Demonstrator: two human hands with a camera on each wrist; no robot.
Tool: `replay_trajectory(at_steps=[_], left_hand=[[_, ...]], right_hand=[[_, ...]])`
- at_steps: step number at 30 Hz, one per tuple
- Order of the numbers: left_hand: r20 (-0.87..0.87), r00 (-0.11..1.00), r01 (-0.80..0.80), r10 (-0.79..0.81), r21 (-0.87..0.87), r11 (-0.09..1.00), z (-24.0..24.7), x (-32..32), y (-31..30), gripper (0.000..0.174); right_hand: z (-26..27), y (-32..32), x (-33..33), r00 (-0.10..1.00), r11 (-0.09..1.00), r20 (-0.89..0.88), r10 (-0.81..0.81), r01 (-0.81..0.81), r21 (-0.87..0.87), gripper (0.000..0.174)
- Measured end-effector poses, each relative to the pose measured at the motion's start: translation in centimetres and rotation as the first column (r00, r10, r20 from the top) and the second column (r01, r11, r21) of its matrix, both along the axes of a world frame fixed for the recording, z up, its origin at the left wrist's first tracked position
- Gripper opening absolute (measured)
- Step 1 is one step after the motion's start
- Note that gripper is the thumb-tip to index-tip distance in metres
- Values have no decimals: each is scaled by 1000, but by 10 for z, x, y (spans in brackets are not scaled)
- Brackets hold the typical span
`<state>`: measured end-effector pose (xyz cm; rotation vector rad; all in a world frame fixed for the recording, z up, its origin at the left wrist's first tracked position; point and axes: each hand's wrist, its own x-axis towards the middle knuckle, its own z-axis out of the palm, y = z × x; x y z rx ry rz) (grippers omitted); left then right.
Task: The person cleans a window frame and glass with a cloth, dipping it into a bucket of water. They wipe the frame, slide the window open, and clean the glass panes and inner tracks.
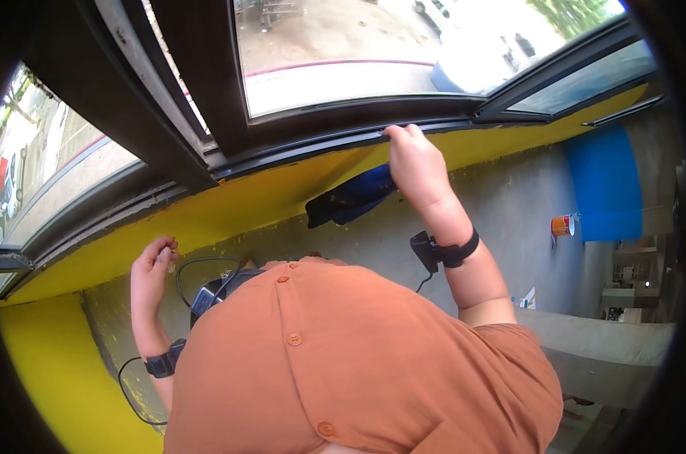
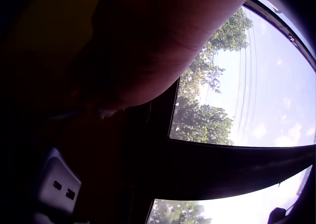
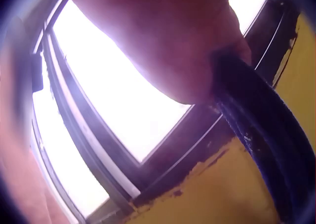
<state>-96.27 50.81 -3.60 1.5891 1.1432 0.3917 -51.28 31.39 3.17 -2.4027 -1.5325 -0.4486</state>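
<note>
My right hand (image 1: 419,168) grips a dark blue cloth (image 1: 350,198) at the window's lower track (image 1: 305,147). The cloth hangs below the fist, in front of the yellow wall under the window. In the right wrist view the cloth (image 3: 266,120) trails down from the curled fingers, whose tips are hidden. My left hand (image 1: 150,276) is raised at the left, apart from the frame, its fingers loosely bent. Small whitish spots show at its fingertips. The left wrist view shows this hand (image 2: 148,51) dark against the window.
A dark upright frame (image 1: 199,76) divides the window panes. Below the sill runs a yellow wall (image 1: 237,197). A grey device (image 1: 204,300) with a looped cable sits by my waist. An orange and white bucket (image 1: 561,225) stands on the floor at right, near a blue panel (image 1: 604,181).
</note>
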Motion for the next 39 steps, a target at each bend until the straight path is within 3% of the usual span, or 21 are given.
replay_trajectory(at_steps=[1, 2, 3, 4, 6, 9, 10, 14, 16, 17, 18, 20, 22, 23, 25, 27, 29, 31, 33, 34, 39], left_hand=[[13, 1000, -23, 23, -22, 1000, -2, 0, -2, 26], [15, 1000, -16, 16, -20, 1000, -1, 0, -3, 26], [-1, 1000, -15, 15, -23, 1000, 0, 0, -4, 26], [-22, 1000, -18, 17, -30, 999, 2, 1, -7, 26], [-20, 1000, -4, 3, -34, 999, 1, 2, -7, 25], [-41, 998, 37, -38, -17, 999, 10, 12, -7, 24], [-78, 994, 73, -73, 0, 997, 15, 15, -7, 23], [-170, 978, 114, -118, -32, 993, 27, 25, -4, 19], [-12, 999, 31, -29, 242, 970, 31, 37, -14, 17], [-12, 999, 40, -39, 246, 968, 30, 38, -12, 17], [-35, 998, 59, -52, 238, 970, 30, 38, -11, 16], [-63, 996, 78, -65, 229, 970, 34, 42, -10, 15], [-208, 929, 337, -307, 124, 933, 53, 62, -12, 14], [-246, 868, 486, -431, 247, 838, 57, 75, -12, 16], [-55, 903, 430, -427, 136, 892, 81, 116, -28, 19], [-95, 769, 639, -632, 154, 754, 97, 154, -32, 21], [-238, 558, 825, -795, 267, 499, 104, 194, -35, 22], [-263, 483, 845, -835, 391, 366, 100, 236, -47, 32], [-244, 491, 756, -836, 596, 271, 79, 275, -64, 43], [-281, 499, 783, -819, 552, 287, 80, 293, -76, 49], [-519, 443, 887, -731, 373, 273, 77, 345, -102, 32]], right_hand=[[7, -11, 11, 951, 998, -309, -25, 41, 46, 17], [15, -22, 20, 807, 993, -590, -30, 93, 78, 17], [19, -33, 30, 602, 981, -793, -94, 192, 30, 17], [12, -44, 39, 542, 965, -838, -61, 247, 90, 17], [3, -56, 52, 837, 963, -511, -197, 263, 59, 20], [0, -54, 41, 724, 948, -670, -164, 303, 96, 23], [-5, -49, 36, 724, 940, -685, -87, 287, 183, 21], [-10, -33, 32, 715, 930, -697, -50, 288, 228, 17], [-8, -32, 32, 658, 913, -753, 25, 291, 285, 16], [-5, -33, 34, 579, 906, -813, 51, 315, 281, 17], [-4, -36, 36, 578, 903, -814, 48, 324, 283, 17], [-3, -42, 43, 286, 838, -927, 241, 420, 347, 18], [-1, -46, 47, 194, 798, -915, 352, 448, 402, 20], [2, -48, 48, 158, 786, -913, 376, 467, 405, 20], [4, -49, 49, 118, 776, -908, 402, 483, 406, 19], [7, -49, 49, -4, 751, -862, 507, 492, 440, 19], [11, -46, 44, -48, 747, -841, 539, 489, 451, 19], [15, -44, 36, -89, 740, -818, 569, 488, 462, 19], [19, -42, 27, -189, 756, -783, 592, 466, 460, 20], [24, -40, 21, -193, 749, -777, 599, 478, 459, 22], [14, -49, 12, -271, 727, -703, 658, 471, 499, 32]])
